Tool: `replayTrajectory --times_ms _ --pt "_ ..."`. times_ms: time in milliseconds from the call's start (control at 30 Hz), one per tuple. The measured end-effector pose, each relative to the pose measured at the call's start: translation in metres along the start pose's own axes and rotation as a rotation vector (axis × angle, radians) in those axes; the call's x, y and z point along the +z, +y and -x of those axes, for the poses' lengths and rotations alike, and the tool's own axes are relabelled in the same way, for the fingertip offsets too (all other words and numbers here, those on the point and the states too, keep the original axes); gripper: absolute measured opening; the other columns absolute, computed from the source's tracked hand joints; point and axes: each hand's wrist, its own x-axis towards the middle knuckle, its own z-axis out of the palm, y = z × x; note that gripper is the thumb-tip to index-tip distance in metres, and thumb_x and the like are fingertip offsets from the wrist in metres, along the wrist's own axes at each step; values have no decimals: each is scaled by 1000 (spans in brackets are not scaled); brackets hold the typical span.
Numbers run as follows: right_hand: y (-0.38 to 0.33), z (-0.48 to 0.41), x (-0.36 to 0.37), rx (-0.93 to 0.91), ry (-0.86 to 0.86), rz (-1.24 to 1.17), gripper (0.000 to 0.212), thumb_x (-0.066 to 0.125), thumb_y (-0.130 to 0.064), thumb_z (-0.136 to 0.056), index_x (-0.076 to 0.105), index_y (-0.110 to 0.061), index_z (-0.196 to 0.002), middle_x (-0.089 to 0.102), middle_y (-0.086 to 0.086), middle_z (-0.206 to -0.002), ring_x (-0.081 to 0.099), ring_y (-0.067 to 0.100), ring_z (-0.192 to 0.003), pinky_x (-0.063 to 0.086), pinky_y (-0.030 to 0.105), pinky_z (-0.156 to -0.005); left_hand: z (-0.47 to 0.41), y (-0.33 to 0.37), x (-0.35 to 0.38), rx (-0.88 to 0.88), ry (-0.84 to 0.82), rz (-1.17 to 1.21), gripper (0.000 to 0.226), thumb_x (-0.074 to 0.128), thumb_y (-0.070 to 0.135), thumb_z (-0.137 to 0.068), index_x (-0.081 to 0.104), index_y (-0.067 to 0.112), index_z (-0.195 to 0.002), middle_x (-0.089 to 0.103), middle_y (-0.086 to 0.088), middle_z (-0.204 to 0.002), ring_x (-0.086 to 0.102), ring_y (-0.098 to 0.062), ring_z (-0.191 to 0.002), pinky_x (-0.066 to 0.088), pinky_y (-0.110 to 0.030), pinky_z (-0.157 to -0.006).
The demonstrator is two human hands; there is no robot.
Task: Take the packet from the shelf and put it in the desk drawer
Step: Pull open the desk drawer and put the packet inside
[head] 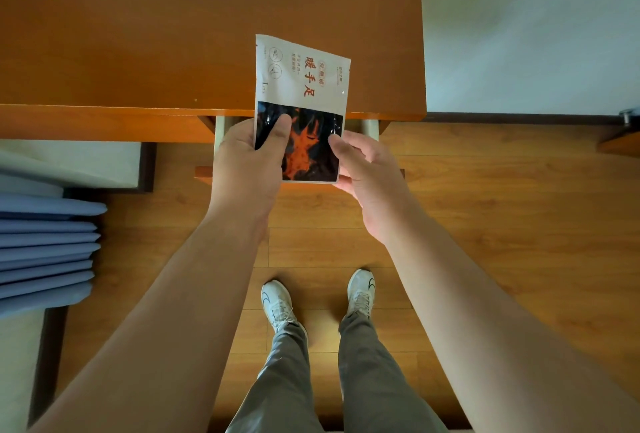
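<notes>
The packet [301, 100] is flat, white on its upper half with red characters, black with an orange flame picture below. I hold it in both hands above the desk's front edge. My left hand [247, 162] grips its lower left side, thumb on the dark picture. My right hand [363, 169] pinches its lower right edge. Under the packet the desk drawer [370, 128] is pulled out; its pale side walls and wooden front show beside my hands, and its inside is hidden behind the packet and hands.
The orange wooden desk [173, 52] fills the upper left. Blue curtain folds [45, 249] hang at the left. White wall [519, 34] lies right of the desk. My feet in white shoes [277, 304] stand on the wooden floor [502, 207].
</notes>
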Motion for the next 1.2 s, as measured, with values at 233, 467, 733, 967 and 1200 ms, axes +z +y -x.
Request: replayTrajectory --times_ms 233,467,733,967,1200 --pt "-4 2 4 -28 2 -171 19 71 -19 -96 66 -22 -113 80 -7 -106 77 16 -102 64 38 -75 -7 -12 2 -54 -122 -96 34 41 61 -103 62 39 -117 71 9 -114 63 -12 -110 51 -28 -80" --pt "-6 6 -9 7 158 -93 27 71 -26 -96 62 -21 -121 73 2 -117 72 22 -106 65 35 -69 -18 -28 3 -46 -219 -644 49 24 43 -109 46 45 -153 51 0 -156 25 -26 -154 18 -56 -120" --pt "7 14 -24 155 107 150 25 66 -39 -97 69 -24 -118 77 4 -96 75 13 -61 47 22 -49 -27 -58 4 55 -279 -1067 65 47 38 -100 28 40 -162 31 14 -171 21 -27 -155 25 -57 -117" --pt "7 -6 -8 339 130 -21 34 57 -13 -100 58 -14 -133 71 15 -116 79 22 -80 55 25 -54 -25 -61 2 65 -244 -1081 61 48 34 -100 34 39 -159 38 11 -166 25 -27 -153 26 -55 -116" --pt "3 -38 15 341 169 -134 50 63 1 -97 54 -15 -143 67 12 -125 76 25 -99 65 31 -68 -22 -59 -3 39 -171 -1001 56 49 29 -99 44 33 -154 45 9 -161 26 -24 -153 25 -52 -115"
